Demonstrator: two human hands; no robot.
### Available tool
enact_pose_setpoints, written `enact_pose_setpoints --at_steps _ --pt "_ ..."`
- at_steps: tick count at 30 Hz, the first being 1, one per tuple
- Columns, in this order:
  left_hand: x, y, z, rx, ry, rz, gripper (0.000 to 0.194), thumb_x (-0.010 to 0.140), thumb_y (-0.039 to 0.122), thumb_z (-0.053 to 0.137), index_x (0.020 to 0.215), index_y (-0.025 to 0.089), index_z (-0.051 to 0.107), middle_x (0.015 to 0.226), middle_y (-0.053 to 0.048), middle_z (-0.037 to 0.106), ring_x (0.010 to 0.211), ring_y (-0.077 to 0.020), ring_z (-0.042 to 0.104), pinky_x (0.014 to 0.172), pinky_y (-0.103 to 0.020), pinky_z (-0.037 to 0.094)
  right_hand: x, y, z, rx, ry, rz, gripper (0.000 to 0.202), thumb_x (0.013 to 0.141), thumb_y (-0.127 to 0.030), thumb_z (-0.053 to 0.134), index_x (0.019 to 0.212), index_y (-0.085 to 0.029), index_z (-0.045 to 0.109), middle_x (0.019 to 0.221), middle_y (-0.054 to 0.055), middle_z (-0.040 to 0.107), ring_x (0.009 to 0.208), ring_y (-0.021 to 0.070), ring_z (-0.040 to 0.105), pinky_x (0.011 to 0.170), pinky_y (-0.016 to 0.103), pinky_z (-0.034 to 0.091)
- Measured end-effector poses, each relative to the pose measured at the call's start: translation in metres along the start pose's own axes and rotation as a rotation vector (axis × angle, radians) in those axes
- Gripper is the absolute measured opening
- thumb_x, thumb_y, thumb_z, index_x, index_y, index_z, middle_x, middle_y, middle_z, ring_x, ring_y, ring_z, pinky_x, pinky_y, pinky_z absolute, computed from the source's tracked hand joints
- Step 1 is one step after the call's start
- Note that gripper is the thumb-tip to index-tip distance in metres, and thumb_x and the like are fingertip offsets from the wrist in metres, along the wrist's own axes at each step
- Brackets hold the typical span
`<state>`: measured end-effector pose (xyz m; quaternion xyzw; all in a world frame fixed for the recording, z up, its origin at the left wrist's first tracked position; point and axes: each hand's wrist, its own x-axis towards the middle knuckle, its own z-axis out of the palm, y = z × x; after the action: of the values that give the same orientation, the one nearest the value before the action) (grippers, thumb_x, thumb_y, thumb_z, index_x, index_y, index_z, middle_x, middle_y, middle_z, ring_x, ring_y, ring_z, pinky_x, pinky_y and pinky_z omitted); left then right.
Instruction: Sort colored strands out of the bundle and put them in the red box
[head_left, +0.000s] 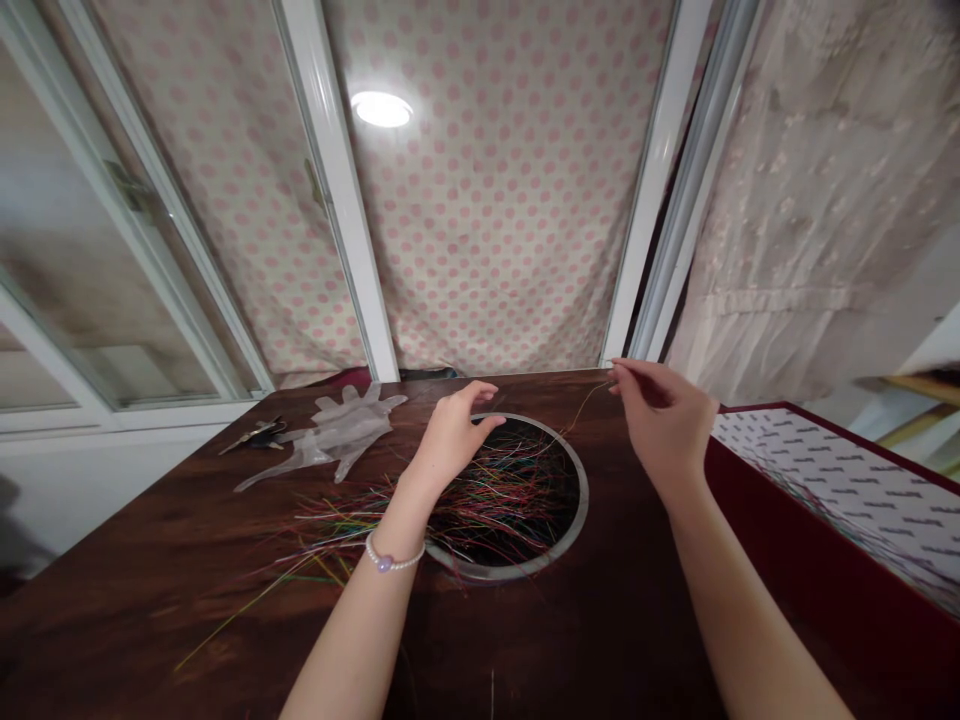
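Note:
Many thin coloured wires [510, 490], red, green, yellow and white, lie in a round dark dish with a pale rim [583, 500]. Some spill over its left side onto the table. Above the dish's far left edge, my left hand [454, 430] has thumb and fingers apart, with nothing visible between them. Right of the dish, my right hand [660, 415] is raised, thumb and forefinger pinching one end of a thin yellowish wire [581, 408]. That wire slants down left toward the dish's rim.
Clear plastic gloves [345, 430] and scissors [259, 436] lie at the back left of the dark wooden table [150, 560]. A dark red box [750, 520] with a printed white lining stands at the right, with more wires inside. Windows and a dotted curtain [510, 200] rise behind.

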<state>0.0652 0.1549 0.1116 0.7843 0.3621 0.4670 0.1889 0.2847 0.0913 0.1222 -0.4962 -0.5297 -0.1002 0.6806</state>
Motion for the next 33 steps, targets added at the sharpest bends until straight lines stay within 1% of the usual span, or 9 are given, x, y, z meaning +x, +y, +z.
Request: enact_pose_setpoints --at_steps 3,6,10,13,15,18,20,27,33 --pt "-0.001 0.007 -0.001 0.055 0.016 0.040 0.031 0.073 0.016 0.069 0.103 0.016 0.063 0.105 -0.011 0.069 0.100 -0.0257 0.063 0.090 -0.045 0.048 0.001 -0.005 -0.004 -0.032 0.105 -0.078 0.016 0.082 -0.027 0.059 0.091 -0.019 0.071 0.079 0.004 0.070 0.068 0.0162 0.067 0.068 0.032 0.054" --pt "-0.003 0.022 -0.005 0.069 0.071 0.101 0.026 0.082 0.019 0.061 0.108 0.018 0.061 0.111 -0.009 0.066 0.104 -0.0219 0.060 0.095 -0.042 0.045 0.000 -0.016 -0.008 -0.015 0.125 -0.164 0.013 0.082 -0.022 0.061 0.090 -0.021 0.071 0.078 0.003 0.070 0.069 0.0153 0.066 0.068 0.030 0.054" --pt "-0.009 0.046 -0.012 -0.030 0.256 0.253 0.023 0.089 0.021 0.052 0.110 0.019 0.061 0.111 -0.007 0.065 0.104 -0.0178 0.059 0.090 -0.034 0.047 -0.003 -0.034 -0.012 0.077 0.016 -0.290 0.016 0.080 -0.011 0.061 0.089 -0.020 0.071 0.081 0.002 0.070 0.074 0.0134 0.065 0.069 0.027 0.052" --pt "-0.014 0.061 -0.019 -0.133 0.323 0.253 0.021 0.090 0.023 0.051 0.106 0.019 0.064 0.108 -0.006 0.067 0.103 -0.0168 0.060 0.091 -0.031 0.046 -0.004 -0.044 -0.014 0.176 -0.152 -0.319 0.019 0.080 -0.006 0.060 0.088 -0.020 0.071 0.079 0.000 0.070 0.073 0.0111 0.064 0.068 0.025 0.052" --pt "-0.016 0.065 -0.022 -0.252 0.154 0.186 0.021 0.091 0.026 0.050 0.101 0.018 0.067 0.106 -0.006 0.069 0.102 -0.0171 0.061 0.092 -0.031 0.046 -0.005 -0.048 -0.014 0.254 -0.305 -0.293 0.020 0.081 -0.006 0.059 0.088 -0.020 0.070 0.078 -0.001 0.070 0.071 0.0098 0.064 0.065 0.023 0.051" --pt "-0.017 0.064 -0.020 -0.507 -0.263 0.051 0.026 0.092 0.032 0.046 0.098 0.019 0.068 0.100 -0.006 0.071 0.097 -0.0189 0.064 0.091 -0.033 0.048 -0.006 -0.050 -0.014 0.343 -0.452 -0.251 0.020 0.081 -0.006 0.058 0.088 -0.021 0.070 0.079 -0.002 0.069 0.072 0.0091 0.064 0.065 0.021 0.052" --pt "-0.016 0.062 -0.017 -0.628 -0.395 -0.017 0.029 0.092 0.035 0.045 0.099 0.019 0.068 0.100 -0.007 0.071 0.097 -0.0204 0.064 0.091 -0.035 0.048 -0.007 -0.050 -0.013 0.375 -0.499 -0.227 0.019 0.082 -0.007 0.058 0.087 -0.021 0.069 0.079 -0.002 0.068 0.072 0.0092 0.064 0.065 0.022 0.052" --pt "-0.017 0.060 -0.010 -0.761 -0.468 -0.067 0.025 0.087 0.039 0.053 0.092 0.017 0.063 0.090 -0.008 0.070 0.090 -0.0215 0.065 0.089 -0.036 0.047 -0.008 -0.058 -0.014 0.421 -0.605 -0.192 0.019 0.083 -0.008 0.055 0.083 -0.021 0.069 0.072 -0.002 0.066 0.065 0.0092 0.062 0.060 0.022 0.051" --pt "-0.017 0.065 -0.015 -0.773 -0.545 -0.088 0.024 0.083 0.041 0.058 0.082 0.017 0.060 0.073 -0.005 0.068 0.075 -0.0180 0.065 0.077 -0.031 0.049 -0.009 -0.057 -0.013 0.324 -0.540 -0.248 0.022 0.080 -0.003 0.053 0.082 -0.019 0.068 0.073 -0.002 0.066 0.067 0.0083 0.061 0.061 0.021 0.049"
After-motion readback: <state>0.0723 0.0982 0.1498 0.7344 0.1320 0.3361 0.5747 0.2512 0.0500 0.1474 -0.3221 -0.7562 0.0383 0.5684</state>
